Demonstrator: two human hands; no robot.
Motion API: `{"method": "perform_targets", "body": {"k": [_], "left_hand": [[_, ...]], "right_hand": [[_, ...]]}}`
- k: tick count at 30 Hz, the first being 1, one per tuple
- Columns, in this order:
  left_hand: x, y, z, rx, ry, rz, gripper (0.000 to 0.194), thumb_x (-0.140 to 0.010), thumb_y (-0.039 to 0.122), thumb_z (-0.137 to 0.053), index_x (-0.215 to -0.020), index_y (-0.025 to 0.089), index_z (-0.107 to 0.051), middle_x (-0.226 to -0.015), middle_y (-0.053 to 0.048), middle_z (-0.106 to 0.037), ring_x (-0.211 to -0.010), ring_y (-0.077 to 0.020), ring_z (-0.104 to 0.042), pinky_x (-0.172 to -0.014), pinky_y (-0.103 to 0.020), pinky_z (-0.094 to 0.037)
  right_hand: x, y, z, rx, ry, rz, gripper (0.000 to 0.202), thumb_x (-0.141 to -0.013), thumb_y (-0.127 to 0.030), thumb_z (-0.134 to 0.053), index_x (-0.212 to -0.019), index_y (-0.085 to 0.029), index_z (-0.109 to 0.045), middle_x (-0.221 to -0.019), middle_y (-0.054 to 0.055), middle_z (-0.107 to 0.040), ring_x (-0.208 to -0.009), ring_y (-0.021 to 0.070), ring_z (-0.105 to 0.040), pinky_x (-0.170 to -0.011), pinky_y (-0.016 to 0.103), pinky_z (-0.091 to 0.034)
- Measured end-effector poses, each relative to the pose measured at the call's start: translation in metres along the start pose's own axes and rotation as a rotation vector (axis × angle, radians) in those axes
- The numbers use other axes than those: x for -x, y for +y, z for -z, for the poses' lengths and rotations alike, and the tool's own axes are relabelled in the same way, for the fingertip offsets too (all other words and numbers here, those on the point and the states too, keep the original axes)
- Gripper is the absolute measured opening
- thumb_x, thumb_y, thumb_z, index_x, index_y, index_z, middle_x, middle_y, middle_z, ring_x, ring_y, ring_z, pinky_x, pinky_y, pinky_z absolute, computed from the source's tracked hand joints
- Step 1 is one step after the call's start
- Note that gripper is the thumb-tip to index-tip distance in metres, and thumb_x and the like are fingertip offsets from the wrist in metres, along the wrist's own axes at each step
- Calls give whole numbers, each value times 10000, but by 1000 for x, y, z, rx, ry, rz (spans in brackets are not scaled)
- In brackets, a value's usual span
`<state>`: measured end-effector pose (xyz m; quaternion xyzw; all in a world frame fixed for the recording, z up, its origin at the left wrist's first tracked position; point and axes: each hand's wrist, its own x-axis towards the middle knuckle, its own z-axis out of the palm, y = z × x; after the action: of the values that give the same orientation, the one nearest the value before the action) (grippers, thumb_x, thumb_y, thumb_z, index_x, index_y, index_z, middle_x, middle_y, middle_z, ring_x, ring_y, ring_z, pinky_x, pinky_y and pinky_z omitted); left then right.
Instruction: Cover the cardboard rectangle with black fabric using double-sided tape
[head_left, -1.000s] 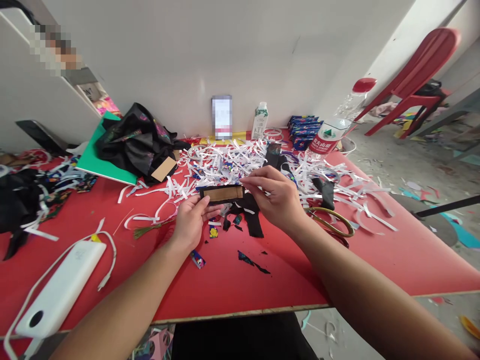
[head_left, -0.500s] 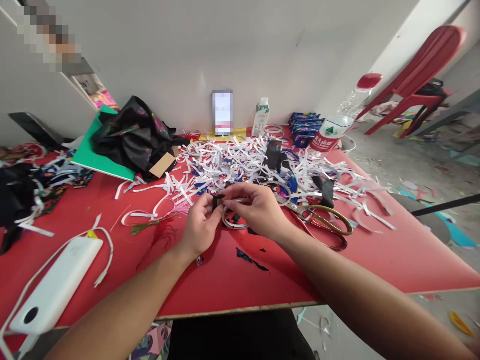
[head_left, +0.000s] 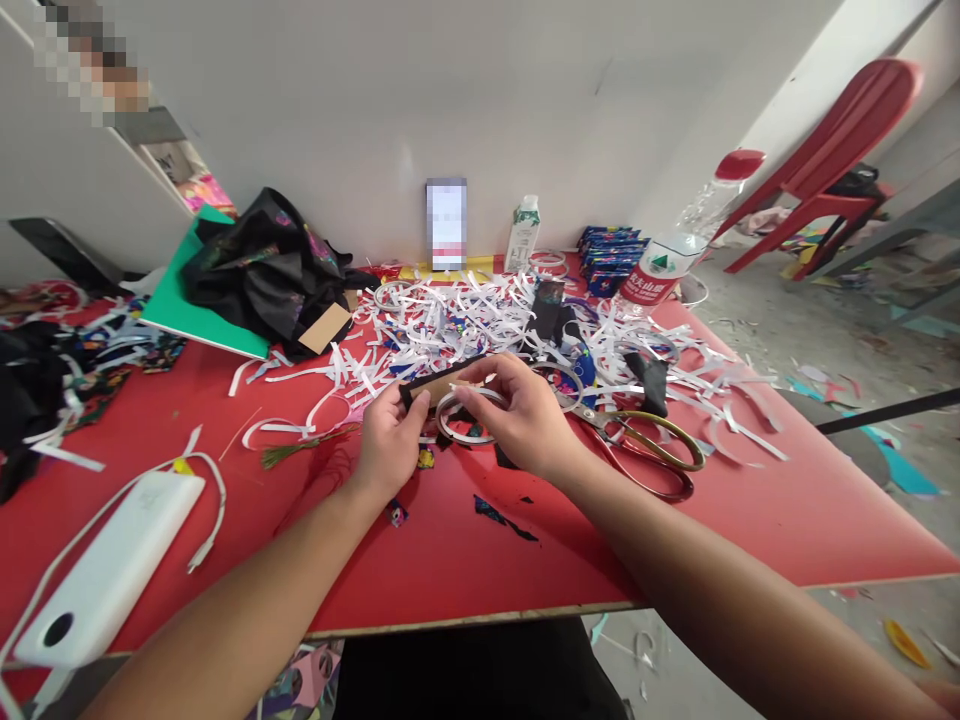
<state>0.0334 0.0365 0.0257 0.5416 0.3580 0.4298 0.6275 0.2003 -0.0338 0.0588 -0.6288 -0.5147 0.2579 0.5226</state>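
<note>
A: What are the fingers doing?

B: The left hand [head_left: 390,440] pinches the near end of a black-edged cardboard strip [head_left: 442,382] at the centre of the frame, fingers closed tight on it; the right hand [head_left: 525,415] curls around a white ring [head_left: 469,420], thumb and forefinger narrow on its top edge; strip and ring touch between the 2 hands, just above the red table [head_left: 750,510].

A: And just around them?

B: Small black scraps [head_left: 504,520] lie on the table below the hands; a pair of scissors [head_left: 645,450] with gold handles sits just right of the right hand; a heap of white paper strips [head_left: 480,320] spreads behind the hands across the middle of the frame.

A: Farther out?

B: A white power bank [head_left: 105,580] with its cable lies at lower left; a black bag [head_left: 262,270] rests on a green sheet [head_left: 180,310] at upper left; a small carton [head_left: 522,235] stands by the wall at top centre; a bottle [head_left: 679,250] with a red cap leans at upper right, a red chair [head_left: 840,150] beyond it.
</note>
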Motion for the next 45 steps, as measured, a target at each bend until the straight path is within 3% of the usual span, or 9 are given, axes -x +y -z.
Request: {"method": "perform_targets", "body": {"k": [6, 11, 15, 19, 23, 27, 31, 37, 45], "left_hand": [[-9, 1, 4, 61, 94, -43, 388, -832, 508, -861, -1010, 206, -697, -945, -76, -816, -883, -290, -820, -746, -369, -656], [-16, 1, 10, 71, 154, -69, 349, -842, 483, -858, -983, 222, -674, -952, -63, -803, -885, -289, -826, -750, -369, -657], [-18, 1, 11, 91, 173, -67, 354, -836, 471, -859, -1022, 219, -694, -965, -65, -799, -907, -300, -824, -770, -392, -660], [-19, 3, 10, 112, 193, -48, 364, -801, 503, -869, -928, 212, -691, -862, -42, -766, -860, -294, -817, -757, -395, -660], [-18, 6, 10, 106, 203, -28, 366, -781, 525, -864, -872, 201, -719, -824, -45, -762, -825, -275, -798, -715, -372, -650], [-15, 3, 13, 60, 212, -25, 286, -779, 459, -860, -822, 193, -766, -823, -38, -788, -745, -229, -750, -603, -301, -600], [-13, -1, 15, 11, 204, -19, 254, -820, 408, -831, -711, 198, -738, -637, 1, -714, -501, -155, -613, -474, -264, -495], [-13, 1, 12, -12, 151, -6, 292, -825, 475, -821, -793, 193, -754, -665, -13, -730, -476, -174, -636, -450, -287, -526], [-9, 3, 9, -84, 77, -20, 373, -848, 531, -806, -870, 159, -785, -716, -52, -766, -554, -227, -725, -488, -323, -599]], "right_hand": [[-7, 8, 3, -98, -275, -208, 150, -893, -276, -666, -909, -193, -789, -811, 41, -786, -740, 199, -705, -720, 325, -552], [-5, 11, 6, -313, -449, -343, 278, -885, -341, -761, -1106, -196, -845, -742, 13, -766, -592, 159, -666, -554, 281, -506], [-7, 4, 19, -368, -500, -277, 394, -911, -494, -771, -1133, -181, -860, -689, 1, -708, -537, 109, -529, -496, 249, -428], [-13, 3, 27, -377, -427, -188, 405, -935, -536, -736, -1113, -195, -862, -878, 64, -795, -722, 175, -680, -667, 321, -571], [-16, 8, 28, 6, -132, 83, 226, -982, -311, -658, -1048, -236, -861, -981, 75, -801, -905, 237, -735, -839, 395, -577], [-17, 12, 29, 203, 44, 254, 277, -993, -230, -594, -1114, -267, -841, -1079, 93, -755, -1012, 261, -719, -911, 423, -558], [-20, 14, 31, 235, 70, 183, 445, -1017, -332, -601, -1430, -211, -713, -1049, 107, -743, -978, 279, -710, -915, 449, -551], [-25, 23, 28, 101, -3, 27, 344, -1003, -314, -561, -1205, -208, -818, -1050, 92, -813, -1003, 270, -754, -926, 436, -549], [-23, 30, 22, 55, 43, 36, 243, -977, -354, -594, -1096, -229, -764, -916, 33, -803, -828, 215, -743, -769, 359, -529]]}}
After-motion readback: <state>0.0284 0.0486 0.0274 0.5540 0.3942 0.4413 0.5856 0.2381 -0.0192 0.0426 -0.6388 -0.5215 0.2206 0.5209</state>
